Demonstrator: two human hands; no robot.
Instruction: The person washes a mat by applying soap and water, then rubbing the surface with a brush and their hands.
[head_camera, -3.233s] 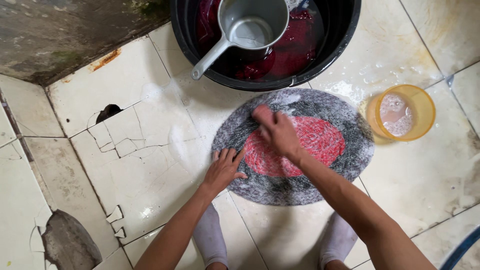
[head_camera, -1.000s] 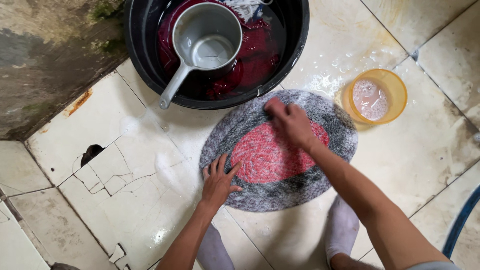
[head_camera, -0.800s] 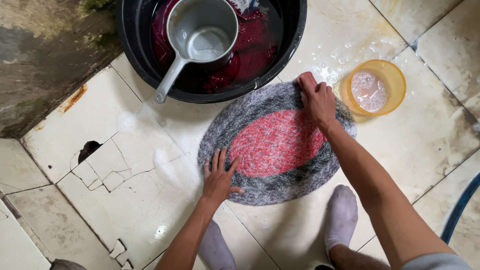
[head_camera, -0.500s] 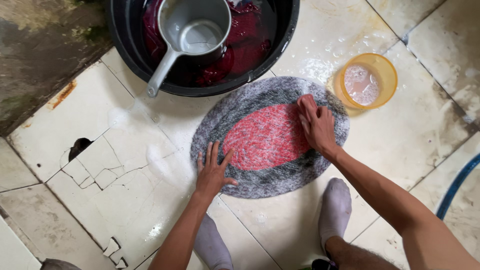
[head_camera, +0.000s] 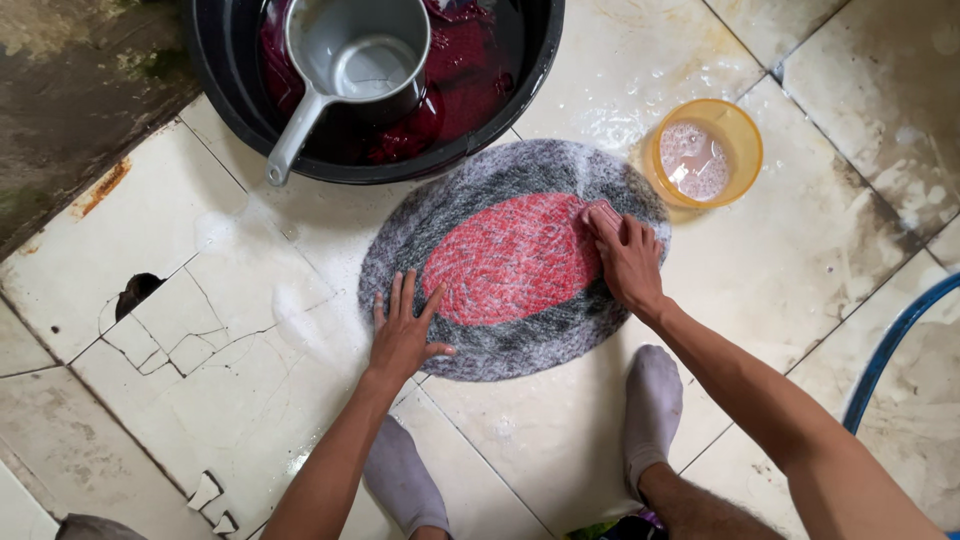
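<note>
Wet, cracked cream floor tiles underfoot, soapy in patches, one hole broken through at the left; mossy concrete wall in the upper left corner. Head view only. Oval mat, grey rim and red centre, flat on the tiles just below a black basin of dark red wash water with a grey dipper sitting in it. Orange cup of sudsy water just beside the mat's right edge. Left hand spread wide, pressed on the mat's near-left rim, same place as a second ago. Right hand curled over something small, too hidden to name, now down on the red centre's right side, having come back from the far grey rim. Scrubbing apparently working across the mat stroke by stroke. Socked feet planted at the near edge; blue hose curving at the right.
</note>
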